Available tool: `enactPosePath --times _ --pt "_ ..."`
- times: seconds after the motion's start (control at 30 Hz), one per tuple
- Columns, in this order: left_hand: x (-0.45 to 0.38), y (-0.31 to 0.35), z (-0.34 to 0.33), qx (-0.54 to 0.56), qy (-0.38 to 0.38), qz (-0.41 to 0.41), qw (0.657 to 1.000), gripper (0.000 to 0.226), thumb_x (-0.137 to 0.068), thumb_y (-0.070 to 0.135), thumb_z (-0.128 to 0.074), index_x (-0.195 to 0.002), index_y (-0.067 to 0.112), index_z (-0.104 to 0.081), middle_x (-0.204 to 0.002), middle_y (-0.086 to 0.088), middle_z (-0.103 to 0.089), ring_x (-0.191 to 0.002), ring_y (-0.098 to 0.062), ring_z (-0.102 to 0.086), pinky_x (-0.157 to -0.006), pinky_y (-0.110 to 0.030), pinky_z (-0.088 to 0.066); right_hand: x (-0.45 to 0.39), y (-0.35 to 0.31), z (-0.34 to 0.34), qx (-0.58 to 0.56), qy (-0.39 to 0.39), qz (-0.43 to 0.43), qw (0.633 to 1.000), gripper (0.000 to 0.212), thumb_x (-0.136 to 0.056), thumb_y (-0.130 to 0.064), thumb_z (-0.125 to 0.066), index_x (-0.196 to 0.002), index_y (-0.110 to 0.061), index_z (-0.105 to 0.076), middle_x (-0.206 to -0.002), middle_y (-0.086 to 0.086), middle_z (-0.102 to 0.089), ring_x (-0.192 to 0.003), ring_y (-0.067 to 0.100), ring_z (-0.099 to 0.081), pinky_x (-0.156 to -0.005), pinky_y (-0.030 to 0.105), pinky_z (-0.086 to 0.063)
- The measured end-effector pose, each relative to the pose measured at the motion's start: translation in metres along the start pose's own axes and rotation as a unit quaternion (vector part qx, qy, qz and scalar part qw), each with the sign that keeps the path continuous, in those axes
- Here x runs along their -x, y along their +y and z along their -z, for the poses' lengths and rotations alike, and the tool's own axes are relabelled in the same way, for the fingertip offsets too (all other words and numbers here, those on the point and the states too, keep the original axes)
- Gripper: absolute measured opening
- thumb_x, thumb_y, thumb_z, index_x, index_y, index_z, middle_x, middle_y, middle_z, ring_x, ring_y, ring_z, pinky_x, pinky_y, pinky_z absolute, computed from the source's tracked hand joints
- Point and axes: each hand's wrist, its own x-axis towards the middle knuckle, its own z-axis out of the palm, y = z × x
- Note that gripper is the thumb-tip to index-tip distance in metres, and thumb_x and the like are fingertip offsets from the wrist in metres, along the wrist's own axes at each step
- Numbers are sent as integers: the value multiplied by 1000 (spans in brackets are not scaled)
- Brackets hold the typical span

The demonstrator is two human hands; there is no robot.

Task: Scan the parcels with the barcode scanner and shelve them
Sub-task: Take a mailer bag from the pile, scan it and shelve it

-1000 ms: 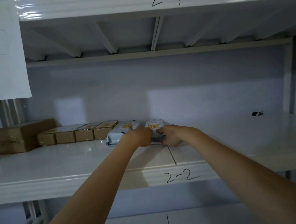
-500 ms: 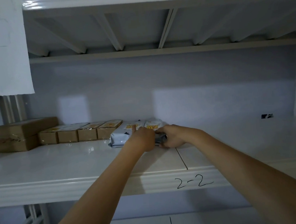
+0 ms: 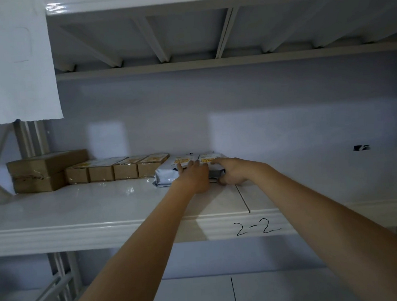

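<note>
Two grey plastic-bag parcels with yellow labels lie side by side on the white shelf (image 3: 104,232) marked "2-2". The left grey parcel (image 3: 166,175) touches the row of small boxes. The right grey parcel (image 3: 207,158) is mostly covered by my hands. My left hand (image 3: 193,177) lies flat across the seam between the two parcels, fingers spread. My right hand (image 3: 232,173) grips the right parcel's near right corner, fingers on top and thumb at the front edge. No barcode scanner is in view.
Several small cardboard boxes (image 3: 116,171) stand in a row left of the parcels, then a larger taped carton (image 3: 44,171). A white paper sheet (image 3: 15,59) hangs at upper left. The upper shelf's ribs (image 3: 222,31) are overhead. Bare shelf surface (image 3: 324,179) extends right.
My left hand has gone from a closed grip to flat, spread fingers on the parcels. The right hand's fingers have slid further onto the right parcel. The view has shifted slightly.
</note>
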Motion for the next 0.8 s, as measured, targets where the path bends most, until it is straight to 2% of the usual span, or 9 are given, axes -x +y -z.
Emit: enactPosePath --times 0.07,0.2,0.3,0.37,0.5,0.57,0.63,0.7,0.8 --pt "6 7 0 21 14 8 1000 54 -95 18 -44 -147 13 -30 -152 -13 -30 -144 -31 -19 -115 -65 -4 11 1 1 -4 17 8 1000 64 -96 -22 -53 -154 -26 -26 -149 9 -45 -128 28 -49 -90 22 -37" --pt "29 42 12 100 52 -6 994 45 -97 30 -42 -140 17 -43 -144 -10 -45 -135 -30 -36 -113 -60 -16 38 20 1 -16 31 -30 999 60 -98 -28 -53 -153 -20 -31 -154 11 -39 -134 30 -45 -106 32 -39" --pt "50 85 17 142 82 -33 986 41 -98 33 -42 -136 21 -50 -138 -8 -53 -129 -30 -45 -109 -54 -27 73 45 6 -70 93 -51 992 54 -99 -33 -53 -148 -16 -39 -151 11 -42 -133 28 -47 -105 32 -39" --pt "68 118 16 170 107 -59 978 40 -98 34 -43 -135 23 -53 -134 -5 -58 -125 -28 -50 -105 -50 -33 106 65 10 -112 160 -56 979 50 -98 -29 -55 -145 -15 -46 -147 11 -48 -130 27 -50 -107 32 -40" --pt "111 192 3 299 161 -110 934 30 -92 25 -49 -118 25 -64 -111 0 -70 -105 -22 -63 -93 -38 -48 193 117 0 -134 297 -85 942 34 -94 -19 -54 -127 -16 -63 -118 6 -68 -106 23 -64 -94 32 -50" --pt "133 232 -9 328 184 -120 919 25 -91 23 -50 -108 23 -68 -98 0 -73 -95 -23 -65 -87 -35 -50 241 142 -14 -140 329 -122 926 30 -93 -16 -54 -120 -17 -66 -109 3 -71 -99 21 -66 -90 33 -53" --pt "152 278 -24 317 215 -151 911 22 -89 22 -51 -97 20 -71 -91 -2 -73 -86 -26 -65 -82 -37 -50 288 168 -28 -151 342 -179 910 29 -92 -14 -53 -117 -15 -68 -108 3 -72 -97 21 -66 -90 29 -52" --pt "172 325 -35 367 195 -194 889 19 -88 18 -50 -88 13 -68 -84 -6 -70 -78 -28 -64 -73 -39 -52 332 191 -39 -148 342 -250 894 31 -93 -13 -51 -119 -13 -69 -113 4 -71 -101 20 -66 -88 23 -48" --pt "208 397 -55 413 82 -249 872 18 -86 16 -50 -86 12 -68 -87 -10 -72 -84 -31 -66 -72 -33 -53 402 220 -56 -109 344 -361 860 30 -93 -15 -49 -115 -16 -70 -117 5 -71 -103 23 -67 -87 24 -47"
